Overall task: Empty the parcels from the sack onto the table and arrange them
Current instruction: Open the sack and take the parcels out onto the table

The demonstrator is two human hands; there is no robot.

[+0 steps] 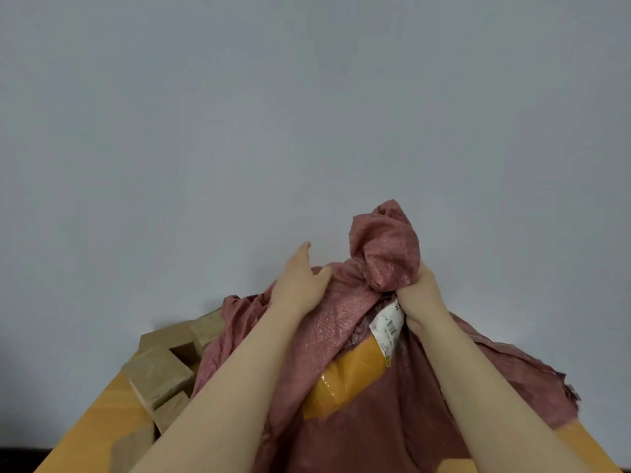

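Against a plain grey-blue wall (307, 114), above an orange-topped table (99, 425): both bare forearms stretched forward over a crumpled dusty-pink woven sack (327, 332). Right hand (418, 291) fisted tight around a bunched wad of the sack's fabric, held up above the rest of the heap. Left hand (302, 281) laid on the sack's upper left fold, fingers loosely spread, thumb pressing the cloth; whether anything is pinched there cannot be told. Inside the sack's gaping mouth, between the two arms: a yellow-orange plastic mailer parcel (345, 380) with a white barcode shipping label (387, 327), the label just below the right fist. At the table's left side, just beside the sack: a huddle of tan cardboard box parcels wrapped in clear tape (160, 373), tumbled at odd angles, some touching one another. Sack's frayed edge trailing toward the table's right side.
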